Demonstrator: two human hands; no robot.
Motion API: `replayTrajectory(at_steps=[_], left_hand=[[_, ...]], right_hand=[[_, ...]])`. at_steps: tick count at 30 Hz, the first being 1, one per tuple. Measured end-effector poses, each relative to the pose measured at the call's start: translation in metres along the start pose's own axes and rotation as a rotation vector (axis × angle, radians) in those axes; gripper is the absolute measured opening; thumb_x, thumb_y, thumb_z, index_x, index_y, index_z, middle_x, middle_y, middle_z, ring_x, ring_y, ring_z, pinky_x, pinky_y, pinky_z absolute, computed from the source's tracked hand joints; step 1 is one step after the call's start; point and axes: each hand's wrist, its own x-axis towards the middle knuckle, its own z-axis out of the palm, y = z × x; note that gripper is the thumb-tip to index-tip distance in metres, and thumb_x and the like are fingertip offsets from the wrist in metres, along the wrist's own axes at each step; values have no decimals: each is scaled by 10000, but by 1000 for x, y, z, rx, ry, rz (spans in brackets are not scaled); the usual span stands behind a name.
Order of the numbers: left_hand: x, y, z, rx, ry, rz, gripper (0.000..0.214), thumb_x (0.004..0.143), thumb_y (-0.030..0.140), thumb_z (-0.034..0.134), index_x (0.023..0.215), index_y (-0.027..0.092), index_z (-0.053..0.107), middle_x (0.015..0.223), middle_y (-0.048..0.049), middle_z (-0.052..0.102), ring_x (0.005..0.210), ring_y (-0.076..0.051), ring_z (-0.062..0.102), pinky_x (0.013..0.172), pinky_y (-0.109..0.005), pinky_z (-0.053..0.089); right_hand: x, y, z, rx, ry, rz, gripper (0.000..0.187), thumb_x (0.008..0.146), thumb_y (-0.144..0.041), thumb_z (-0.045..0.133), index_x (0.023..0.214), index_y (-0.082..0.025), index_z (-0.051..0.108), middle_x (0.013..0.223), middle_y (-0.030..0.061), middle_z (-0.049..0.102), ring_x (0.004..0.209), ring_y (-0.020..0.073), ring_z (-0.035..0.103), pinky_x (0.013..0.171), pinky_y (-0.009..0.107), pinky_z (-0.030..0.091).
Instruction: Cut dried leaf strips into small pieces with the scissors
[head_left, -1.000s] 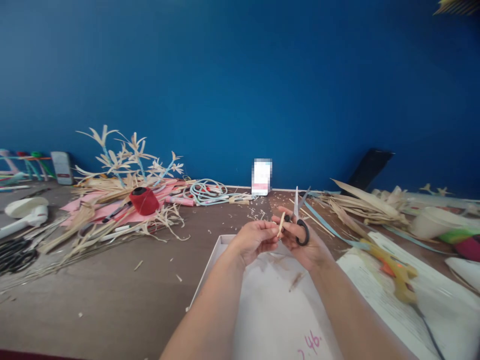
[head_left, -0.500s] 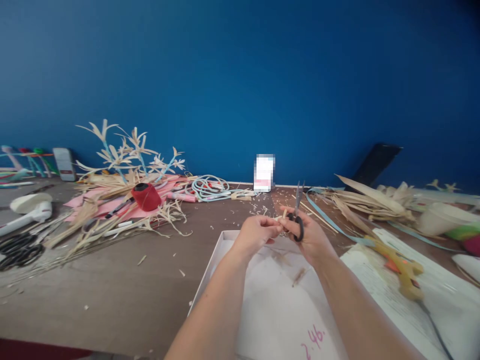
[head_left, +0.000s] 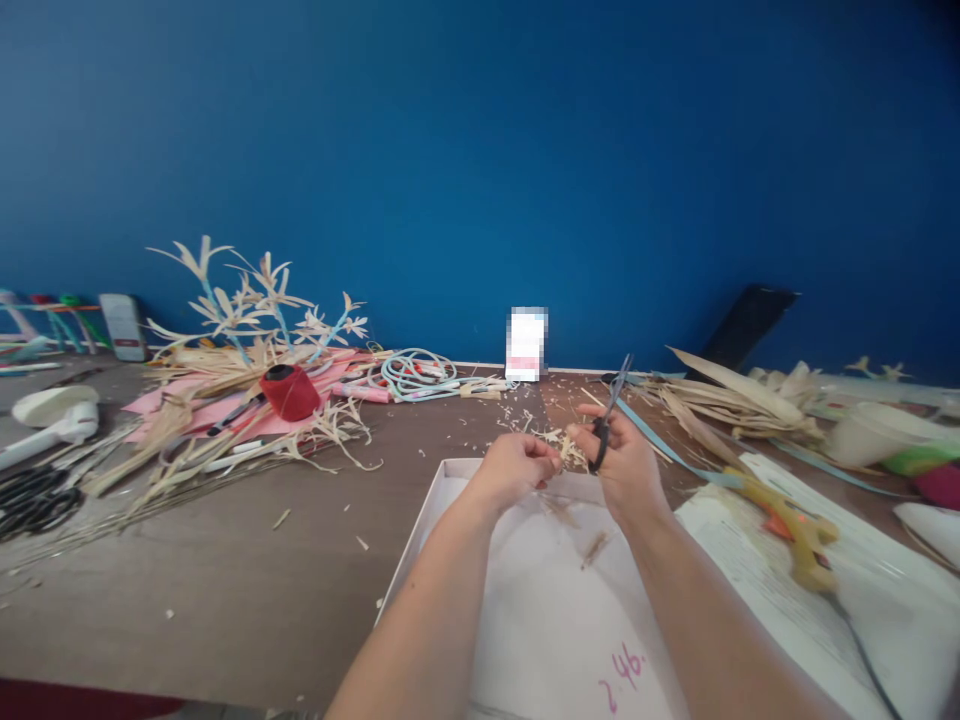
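My right hand (head_left: 622, 455) holds a pair of scissors (head_left: 613, 400) by its dark handles, the blades pointing up and away, nearly together. To its left, my left hand (head_left: 520, 464) is closed in a pinch over the far end of a white shallow box lid (head_left: 555, 610). What its fingertips hold, if anything, is too small to make out. Small pale clippings (head_left: 559, 440) lie on the table just behind the two hands. Inside the lid are a brown dried scrap (head_left: 595, 550) and pink handwriting.
Dried-husk flowers on blue stems (head_left: 244, 310) and a red thread spool (head_left: 289, 392) stand at left. Black scissors (head_left: 37, 505) lie at far left. A yellow glue gun (head_left: 806, 545) rests on papers at right, near dried husks (head_left: 757, 400). A blurred screen (head_left: 525, 345) stands behind.
My right hand has moved right, away from my left hand, and the scissors have tilted rightward. The pale strip between the hands no longer shows there. My left hand has barely moved.
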Motion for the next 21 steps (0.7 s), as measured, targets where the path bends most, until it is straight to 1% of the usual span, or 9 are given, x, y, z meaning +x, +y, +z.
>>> replayTrajectory(at_steps=[2,4,7,9,12,15,18,21], left_hand=[[0,0,0,-34,-13,7,91,612,231,639,660,153,636,588,-14,578,536,-93,493,537,-214,427],[0,1,1,-63,0,3,80,607,216,646,648,148,636,567,-12,569,526,-88,486,535,-212,426],[0,2,2,-98,46,-6,67,600,202,656,629,145,635,555,-9,563,519,-82,484,535,-209,427],[1,4,1,-121,103,-10,75,605,209,657,633,143,635,567,-9,569,521,-79,488,531,-204,426],[4,5,-1,-176,199,-5,116,616,241,659,658,135,639,576,-10,575,518,-75,489,516,-194,418],[7,4,-5,-249,240,39,170,614,273,668,699,127,644,608,-20,597,538,-82,513,522,-195,425],[9,3,-7,-307,254,86,197,624,280,659,738,120,639,642,-34,616,548,-96,538,530,-209,440],[9,4,-9,-303,301,109,204,631,269,651,766,116,642,662,-41,619,575,-110,558,525,-210,443]], right_hand=[[0,1,0,13,19,-6,448,600,-332,727,1006,-202,588,741,2,591,604,120,513,545,236,384],[1,2,0,26,12,-3,451,599,-332,730,1008,-203,590,734,-3,583,587,112,502,519,227,371],[1,2,-1,79,14,17,456,618,-345,718,1036,-220,586,743,-6,582,597,107,500,489,208,359],[1,1,-1,124,5,44,458,642,-366,697,1061,-229,574,787,11,605,631,115,514,467,197,355],[-2,-3,2,121,-101,123,429,678,-416,657,1048,-213,579,823,46,641,652,132,533,419,186,329],[-8,-8,8,-5,-256,191,422,678,-427,653,1028,-196,606,729,40,653,586,134,534,399,195,316],[-15,-14,15,-110,-406,200,393,674,-397,664,1012,-197,634,665,21,653,553,139,546,460,228,384],[-19,-16,20,-139,-509,191,383,673,-387,663,1016,-217,649,645,6,652,562,157,562,531,263,432]])
